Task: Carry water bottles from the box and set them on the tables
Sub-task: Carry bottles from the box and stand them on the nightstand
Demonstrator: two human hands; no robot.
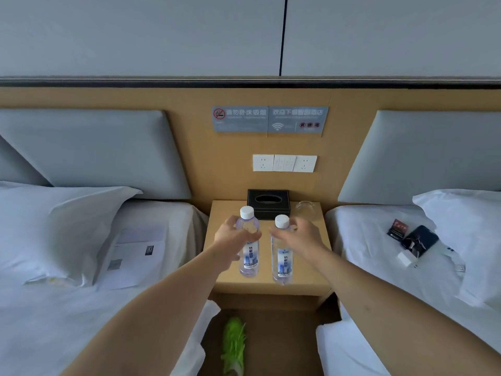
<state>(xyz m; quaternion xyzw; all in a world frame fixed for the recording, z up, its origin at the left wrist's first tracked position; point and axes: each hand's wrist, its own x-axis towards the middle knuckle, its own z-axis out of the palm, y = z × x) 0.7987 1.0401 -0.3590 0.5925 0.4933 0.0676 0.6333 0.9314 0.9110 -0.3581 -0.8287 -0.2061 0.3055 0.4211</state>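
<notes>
We see two water bottles standing upright side by side on the front half of the wooden bedside table (311,278), which sits between two white beds; the left bottle (249,248) is gripped at its shoulder by the left hand (233,236), whose fingers and thumb curl round it just under the white cap; the right bottle (282,256), at 3 o'clock from the first and just beside it without touching, is held the same way by the right hand (298,236), fingers wrapped about its upper part; whether the bottle bases rest fully on the table we cannot tell for certain, though they appear to. At 12 o'clock from the bottles a black tissue box (268,204) stands against the wall panel, with a clear glass ashtray (307,210) at its 3 o'clock; above these are white wall sockets (284,163) and a grey sign (269,121); a leaflet (132,257) lies on the left bed at 9 o'clock, and a dark phone (418,241) with a white charger (405,259) on the right bed at 3 o'clock.
</notes>
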